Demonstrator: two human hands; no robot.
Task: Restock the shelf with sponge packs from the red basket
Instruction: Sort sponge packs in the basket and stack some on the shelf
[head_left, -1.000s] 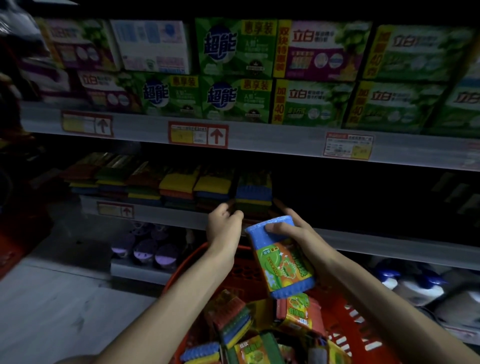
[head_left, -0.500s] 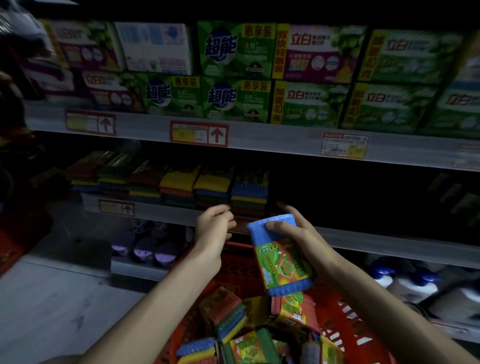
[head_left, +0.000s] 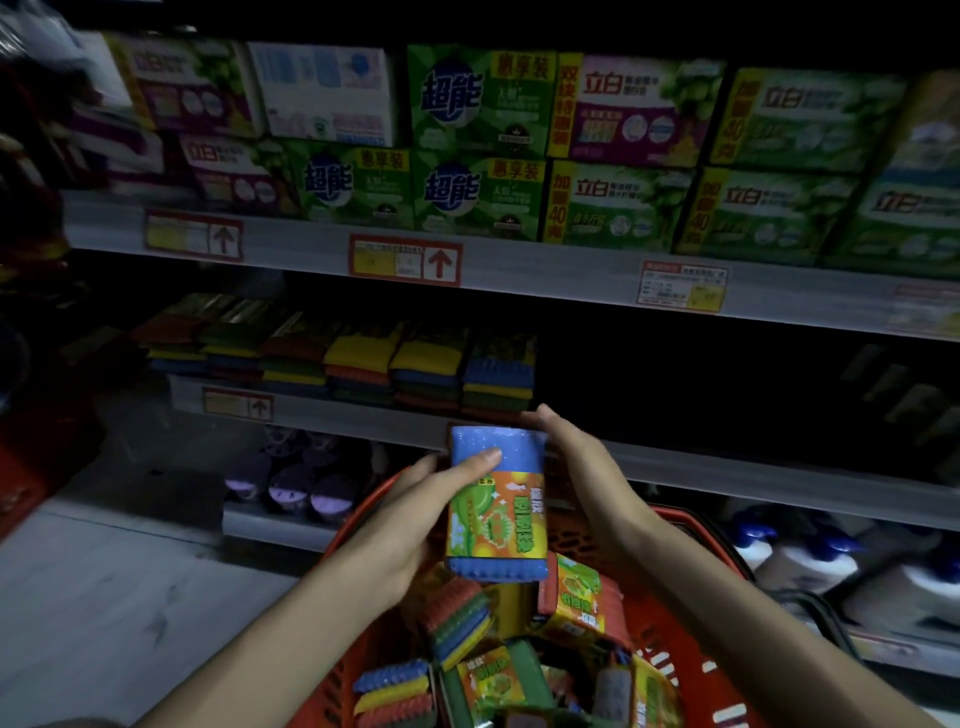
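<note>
A blue sponge pack (head_left: 496, 504) with a green and orange label is held upright above the red basket (head_left: 670, 644). My left hand (head_left: 415, 514) grips its left side, thumb lying across the blue top. My right hand (head_left: 587, 483) holds its right side, fingers curled behind it. Several more sponge packs (head_left: 519, 670) lie loose in the basket below. Stacks of coloured sponge packs (head_left: 363, 364) stand in a row on the middle shelf (head_left: 322, 410), just beyond and left of my hands.
Green and purple soap boxes (head_left: 519, 150) fill the top shelf. The dark stretch of middle shelf (head_left: 701, 395) right of the sponge stacks shows little. Purple items (head_left: 291, 483) sit on the bottom shelf, and white bottles (head_left: 810, 561) at lower right.
My left hand came back from the shelf and took hold of the pack's left side. The pack turned upright and now sits between both hands.
</note>
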